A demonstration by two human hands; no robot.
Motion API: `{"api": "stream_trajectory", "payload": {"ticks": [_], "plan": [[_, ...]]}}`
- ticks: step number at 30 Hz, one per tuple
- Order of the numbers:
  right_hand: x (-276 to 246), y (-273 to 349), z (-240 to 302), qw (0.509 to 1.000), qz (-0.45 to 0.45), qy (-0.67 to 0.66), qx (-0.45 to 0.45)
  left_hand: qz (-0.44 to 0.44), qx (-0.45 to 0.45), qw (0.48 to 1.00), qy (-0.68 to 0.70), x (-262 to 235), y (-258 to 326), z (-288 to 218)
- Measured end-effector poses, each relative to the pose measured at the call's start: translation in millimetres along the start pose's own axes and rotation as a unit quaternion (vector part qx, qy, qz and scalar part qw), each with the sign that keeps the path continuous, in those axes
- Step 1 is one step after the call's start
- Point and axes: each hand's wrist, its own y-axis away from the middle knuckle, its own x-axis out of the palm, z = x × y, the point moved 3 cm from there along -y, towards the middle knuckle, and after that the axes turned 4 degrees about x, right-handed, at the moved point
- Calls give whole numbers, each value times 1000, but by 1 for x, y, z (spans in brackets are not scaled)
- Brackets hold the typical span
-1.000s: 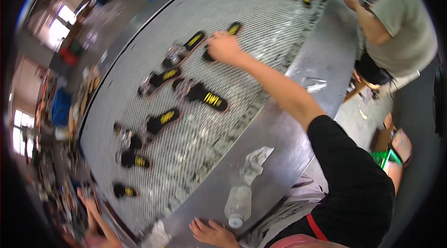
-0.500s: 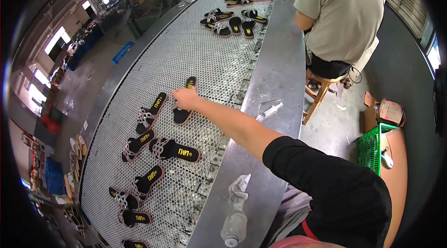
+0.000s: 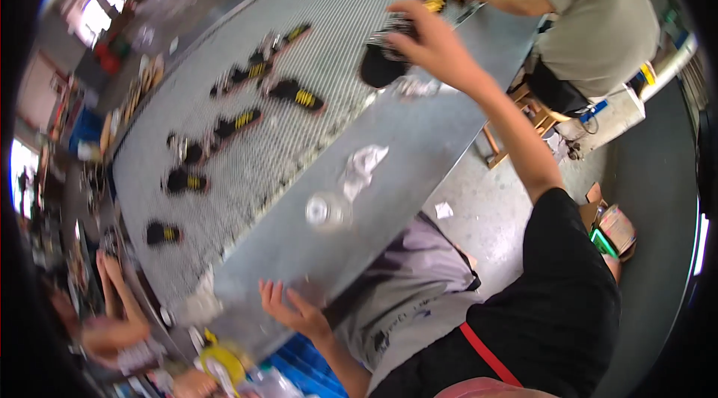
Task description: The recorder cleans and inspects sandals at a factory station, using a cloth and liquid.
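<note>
My right hand (image 3: 434,47) is closed around the strap of a black slide sandal (image 3: 383,69), held over the near edge of the perforated conveyor belt (image 3: 224,47). The sandal's dark sole hangs below the fingers, and a yellow mark shows beyond the hand. Open and with fingers spread, my left hand (image 3: 295,310) hovers by the metal bench (image 3: 404,136) and holds nothing. A clear plastic bottle (image 3: 318,210) and a crumpled white tissue (image 3: 364,165) lie on the bench between my hands. Blurred black sandals (image 3: 299,95) with glittery straps rest on the belt to the left.
A seated co-worker (image 3: 598,17) at the upper right reaches toward more sandals on the belt. Another person's hands (image 3: 111,267) show at the lower left. Beside my left forearm is a blue crate (image 3: 307,364). A cardboard box (image 3: 617,230) stands on the floor at right.
The view has turned. My right hand has lifted a sandal from the belt and brought it nearer the bench side. My left hand has come into view.
</note>
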Motion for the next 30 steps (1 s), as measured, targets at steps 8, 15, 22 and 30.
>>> {"api": "stream_trajectory", "payload": {"ticks": [8,15,22,30], "plan": [[14,243,108,912,223,-85,-334,352,-199,704,584,39,58,-102],[62,316,142,925,212,-137,-285,390,-437,475,657,29,106,-87],[111,335,80,749,294,-499,321,326,-529,358,697,17,124,-97],[149,367,98,568,302,-531,551,329,-563,301,695,17,146,-83]]}}
